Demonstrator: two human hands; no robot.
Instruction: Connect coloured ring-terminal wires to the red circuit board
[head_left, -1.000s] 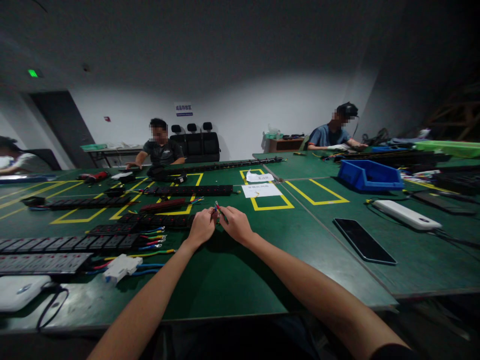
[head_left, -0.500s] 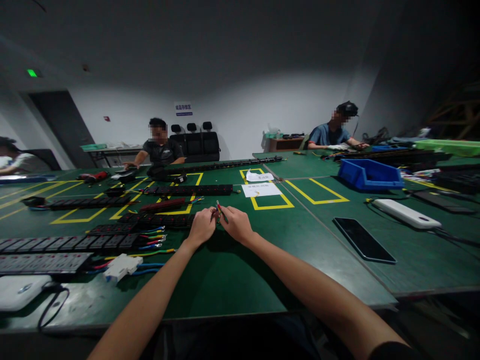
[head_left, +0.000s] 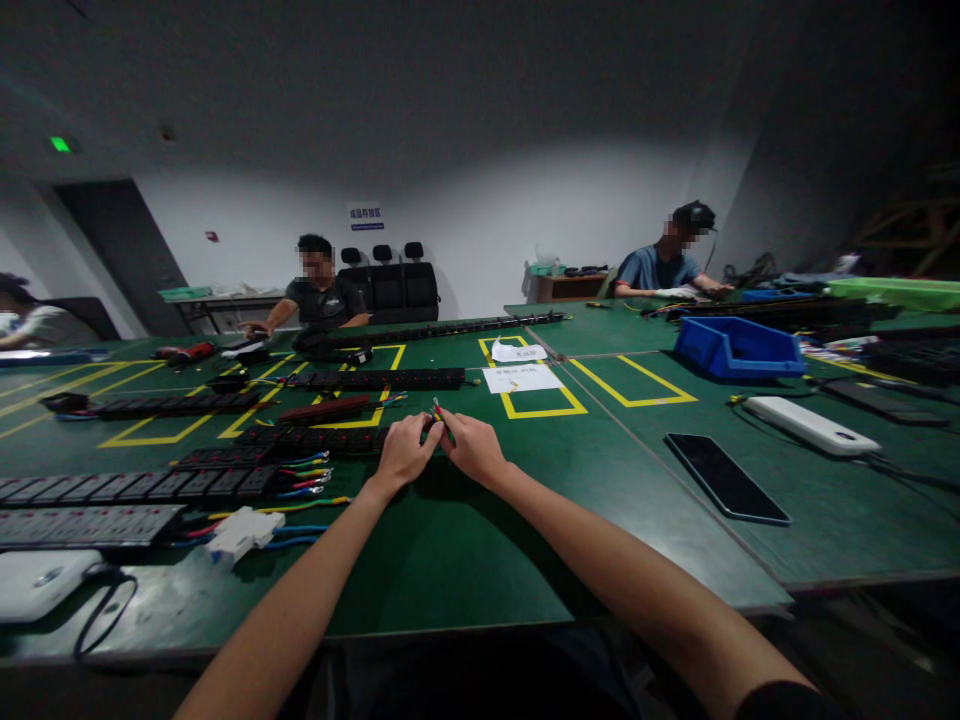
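Observation:
Together over the green table (head_left: 495, 560), my left hand (head_left: 406, 450) and my right hand (head_left: 474, 446) meet with fingers closed around a small bunch of wires (head_left: 436, 407). The coloured wire ends poke up between the fingertips; the rest is hidden by my hands. A black power strip (head_left: 330, 439) runs in from the left up to my left hand. Whether it joins the held wires I cannot see. Just beyond my left hand lies a dark red strip (head_left: 325, 409) with loose wires at its end.
Several power strips (head_left: 142, 487) with lugged wires lie left, near a white breaker (head_left: 244, 535) and a white power bank (head_left: 45, 585). On the right are a phone (head_left: 726, 478), another power bank (head_left: 811, 426) and a blue bin (head_left: 739, 350). Paper labels (head_left: 523, 378) lie ahead; co-workers sit beyond.
My left thumb has shifted slightly toward the right fingers, around the wires. Both hands stay in nearly the same place, and the things on the table have not moved.

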